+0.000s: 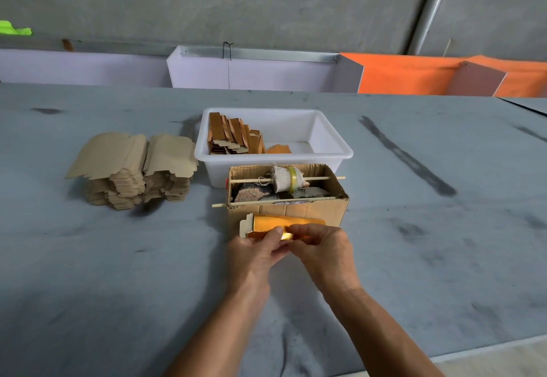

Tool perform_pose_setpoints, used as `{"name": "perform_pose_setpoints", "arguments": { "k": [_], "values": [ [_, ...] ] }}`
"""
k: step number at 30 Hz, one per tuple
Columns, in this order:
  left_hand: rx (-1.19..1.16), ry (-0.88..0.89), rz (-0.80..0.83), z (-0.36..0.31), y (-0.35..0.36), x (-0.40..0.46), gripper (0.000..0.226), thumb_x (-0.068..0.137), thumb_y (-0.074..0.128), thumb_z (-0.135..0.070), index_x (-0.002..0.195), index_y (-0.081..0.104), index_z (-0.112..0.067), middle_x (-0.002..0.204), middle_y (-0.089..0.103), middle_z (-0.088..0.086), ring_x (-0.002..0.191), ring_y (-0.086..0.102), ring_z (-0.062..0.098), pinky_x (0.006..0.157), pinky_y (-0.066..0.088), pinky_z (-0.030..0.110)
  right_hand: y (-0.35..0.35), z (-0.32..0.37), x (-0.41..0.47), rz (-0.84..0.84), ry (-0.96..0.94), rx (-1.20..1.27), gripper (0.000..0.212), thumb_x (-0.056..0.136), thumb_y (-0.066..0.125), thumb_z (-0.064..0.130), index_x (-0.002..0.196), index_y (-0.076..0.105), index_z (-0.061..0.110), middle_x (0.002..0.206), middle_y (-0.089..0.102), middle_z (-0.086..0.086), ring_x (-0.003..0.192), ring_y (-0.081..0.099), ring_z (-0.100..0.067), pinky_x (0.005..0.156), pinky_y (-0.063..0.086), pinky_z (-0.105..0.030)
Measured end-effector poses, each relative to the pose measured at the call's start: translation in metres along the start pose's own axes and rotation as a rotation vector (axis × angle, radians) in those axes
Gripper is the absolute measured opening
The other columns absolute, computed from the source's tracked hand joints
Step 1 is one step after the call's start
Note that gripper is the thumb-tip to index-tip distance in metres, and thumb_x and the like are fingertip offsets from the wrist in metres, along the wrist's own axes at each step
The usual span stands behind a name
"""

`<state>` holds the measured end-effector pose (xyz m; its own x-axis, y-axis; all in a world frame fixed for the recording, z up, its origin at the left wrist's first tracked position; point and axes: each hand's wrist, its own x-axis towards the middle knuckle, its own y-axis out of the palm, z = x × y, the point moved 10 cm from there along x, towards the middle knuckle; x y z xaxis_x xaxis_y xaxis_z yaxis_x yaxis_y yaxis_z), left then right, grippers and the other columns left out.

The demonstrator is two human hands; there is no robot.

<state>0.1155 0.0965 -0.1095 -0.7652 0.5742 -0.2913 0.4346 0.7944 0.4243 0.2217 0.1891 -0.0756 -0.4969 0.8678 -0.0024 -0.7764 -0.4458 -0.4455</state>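
A shiny gold card blank (pixel 281 223), partly folded into a long box shape, is held just in front of an open cardboard carton (pixel 331 209). My left hand (pixel 260 248) pinches its near edge with the thumb on top. My right hand (pixel 322 248) grips the same edge from the right, fingers curled over it. A pale tab sticks out at the blank's left end.
The carton holds rocks and a tape roll on a wooden skewer (pixel 284 179). Behind it a white plastic tub (pixel 334 136) contains several folded gold pieces. A stack of flat brown card blanks (pixel 133 166) lies at left on the grey table (pixel 444 258).
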Motion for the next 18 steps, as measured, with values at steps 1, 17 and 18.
{"name": "perform_pose_setpoints", "arguments": {
  "k": [1, 17, 18],
  "values": [
    [-0.023, -0.032, -0.002, 0.003, 0.000, 0.001, 0.013, 0.085, 0.060, 0.008, 0.074, 0.063, 0.002, 0.064, 0.067, 0.013, 0.056, 0.068, 0.021, 0.056, 0.058, 0.027, 0.000, 0.001, 0.000, 0.005, -0.014, -0.010, 0.024, 0.078, 0.073, 0.011, 0.098, 0.075, 0.023, 0.085, 0.071, 0.006, 0.077, 0.065, -0.003, 0.072, 0.055, -0.021],
    [-0.147, -0.172, -0.093, 0.014, -0.002, -0.001, 0.013, 0.075, 0.068, 0.009, 0.081, 0.063, -0.002, 0.058, 0.068, 0.003, 0.049, 0.066, 0.014, 0.059, 0.055, 0.019, -0.001, 0.019, -0.011, -0.017, -0.170, -0.014, 0.024, 0.082, 0.070, 0.009, 0.100, 0.075, 0.023, 0.081, 0.072, 0.006, 0.076, 0.065, -0.008, 0.074, 0.055, -0.027],
    [-0.155, -0.165, -0.096, 0.013, -0.002, -0.002, 0.013, 0.076, 0.067, 0.010, 0.081, 0.062, -0.002, 0.057, 0.067, 0.003, 0.048, 0.066, 0.013, 0.057, 0.056, 0.019, -0.001, 0.020, -0.012, -0.021, -0.180, -0.009, 0.023, 0.081, 0.070, 0.009, 0.099, 0.075, 0.023, 0.082, 0.072, 0.007, 0.076, 0.066, -0.006, 0.074, 0.056, -0.026]
  ]
}}
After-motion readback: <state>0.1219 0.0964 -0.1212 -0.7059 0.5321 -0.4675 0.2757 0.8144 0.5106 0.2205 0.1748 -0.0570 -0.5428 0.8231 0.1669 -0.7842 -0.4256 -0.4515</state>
